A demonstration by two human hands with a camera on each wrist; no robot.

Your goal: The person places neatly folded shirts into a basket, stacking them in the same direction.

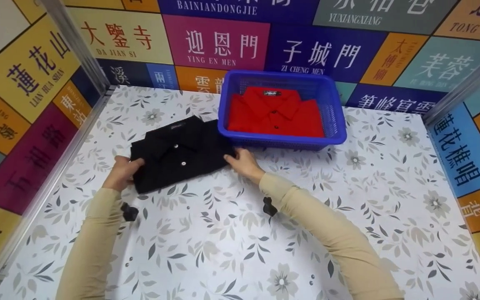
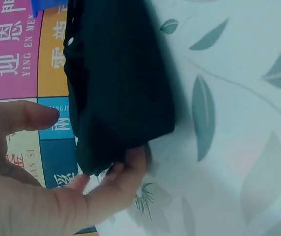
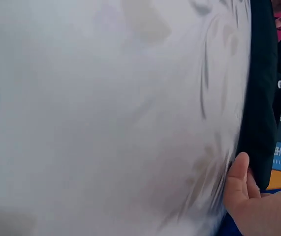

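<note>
A folded black shirt (image 1: 181,154) with white buttons lies tilted at the left of the blue basket (image 1: 336,137). At its left edge my left hand (image 1: 123,171) holds it, fingers (image 2: 130,172) tucked at the underside and the thumb on the upper side. My right hand (image 1: 245,163) grips the opposite edge, close to the basket's front left corner; its fingers (image 3: 238,169) touch the shirt's side. Inside the basket rests a folded red shirt (image 1: 281,110) with dark buttons, collar toward the back.
The tabletop (image 1: 206,250) has a grey floral cover. Behind the basket rises a wall (image 1: 219,41) of coloured panels with Chinese lettering, and similar panels (image 1: 36,141) flank the left side and the right. Both wrists carry small black devices (image 1: 129,212).
</note>
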